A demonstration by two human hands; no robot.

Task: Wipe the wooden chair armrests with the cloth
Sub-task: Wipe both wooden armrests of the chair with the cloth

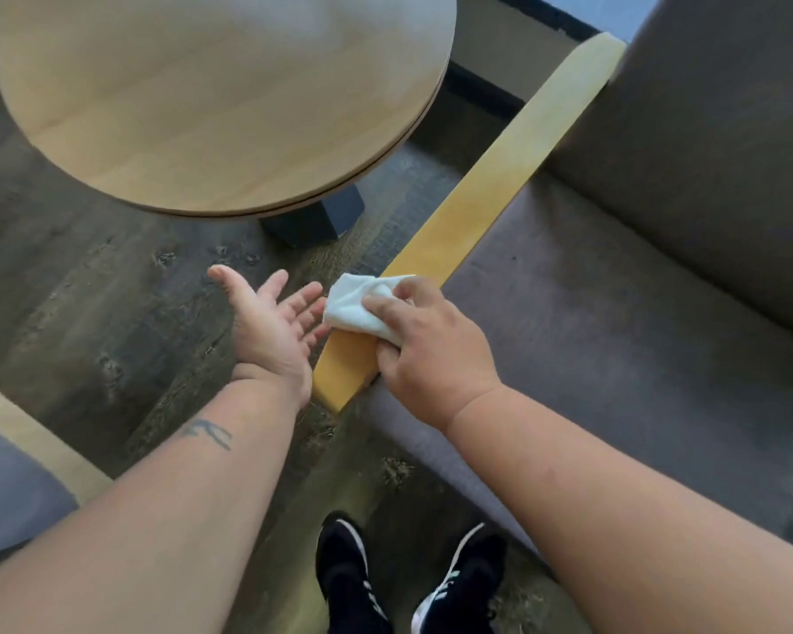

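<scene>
Where the armrest (pixel 486 185) nears its front end, a white cloth (pixel 355 306) lies bunched on the yellow wood, pressed down by the right hand (pixel 424 354). That hand is closed on the cloth, its fingers folded over the top of the wad and its thumb down at the inner edge of the armrest. The armrest runs up and to the right, along the grey seat (pixel 614 322) and past the grey backrest (pixel 715 144). The left hand (pixel 271 327) hangs just left of the armrest with palm up and fingers spread, gripping nothing; its fingertips come close to the cloth. A round wooden table (pixel 211 93) stands to the upper left on a dark floor (pixel 88 295). Two black shoes (pixel 413 583) show at the bottom edge.
</scene>
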